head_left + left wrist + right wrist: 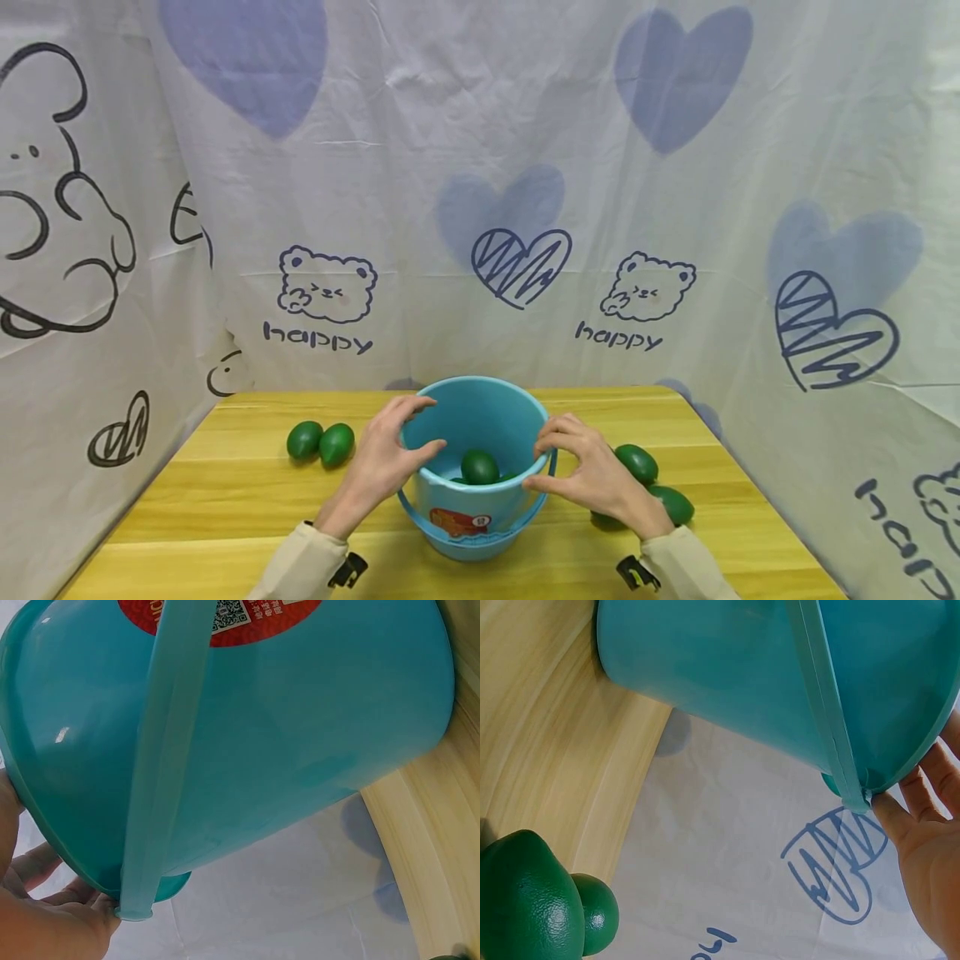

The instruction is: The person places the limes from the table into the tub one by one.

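A light blue plastic bucket [480, 521] with a red label stands upright on the table, its handle hanging down in front. Inside it lies a glossy dark green fruit [480, 467], egg-shaped like an avocado or lime, with parts of others beside it. My left hand [386, 450] holds the rim on the left side, fingers curved over the edge. In the left wrist view its fingertips are right by the handle joint. On the opposite side my right hand [588, 467] grips the rim, its thumb along the front edge. One finger touches the handle joint [857, 801] in the right wrist view.
Two green fruits [337, 445] lie on the wooden table [225, 508] left of the bucket. Several more green fruits [636, 463] lie to the right, partly hidden behind my right wrist. A white printed curtain [480, 167] hangs around the table's back and sides.
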Tool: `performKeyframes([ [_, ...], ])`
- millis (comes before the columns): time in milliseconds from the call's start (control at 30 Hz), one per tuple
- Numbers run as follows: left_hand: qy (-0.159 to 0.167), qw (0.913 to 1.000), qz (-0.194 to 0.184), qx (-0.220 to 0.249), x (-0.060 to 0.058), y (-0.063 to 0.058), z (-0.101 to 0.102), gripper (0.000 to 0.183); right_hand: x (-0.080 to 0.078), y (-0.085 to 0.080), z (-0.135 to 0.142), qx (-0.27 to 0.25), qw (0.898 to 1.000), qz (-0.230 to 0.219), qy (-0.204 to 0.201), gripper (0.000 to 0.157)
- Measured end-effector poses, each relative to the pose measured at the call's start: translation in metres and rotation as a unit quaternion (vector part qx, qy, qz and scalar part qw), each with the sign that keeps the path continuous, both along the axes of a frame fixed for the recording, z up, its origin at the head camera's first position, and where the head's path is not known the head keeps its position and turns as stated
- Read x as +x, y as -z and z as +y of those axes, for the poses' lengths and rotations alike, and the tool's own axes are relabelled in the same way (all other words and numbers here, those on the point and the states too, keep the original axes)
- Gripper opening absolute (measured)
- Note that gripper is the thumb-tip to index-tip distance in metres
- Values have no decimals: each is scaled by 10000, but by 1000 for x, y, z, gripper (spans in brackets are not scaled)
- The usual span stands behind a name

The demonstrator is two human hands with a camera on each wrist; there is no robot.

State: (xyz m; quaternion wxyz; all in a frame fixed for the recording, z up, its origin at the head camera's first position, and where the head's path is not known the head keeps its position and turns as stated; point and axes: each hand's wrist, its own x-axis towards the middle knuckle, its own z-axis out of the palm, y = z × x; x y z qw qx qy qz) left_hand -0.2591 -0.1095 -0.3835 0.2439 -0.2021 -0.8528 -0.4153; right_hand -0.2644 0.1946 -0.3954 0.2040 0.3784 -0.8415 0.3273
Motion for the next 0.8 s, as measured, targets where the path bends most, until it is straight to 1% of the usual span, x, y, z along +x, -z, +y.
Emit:
performKeyframes([
  [133,7,10000,89,44,1,1,-1,49,0,0,0,1,10000,57,-37,27],
  [333,51,9993,332,158,1,3,-3,43,0,0,-1,-16,10000,-31,-30,29],
  [500,-94,9985,518,146,-1,6,-7,40,0,0,0,-12,10000,-42,-12,29],
  [800,-358,9976,536,263,-2,10,-18,39,-1,1,0,4,10000,69,7,27],
])
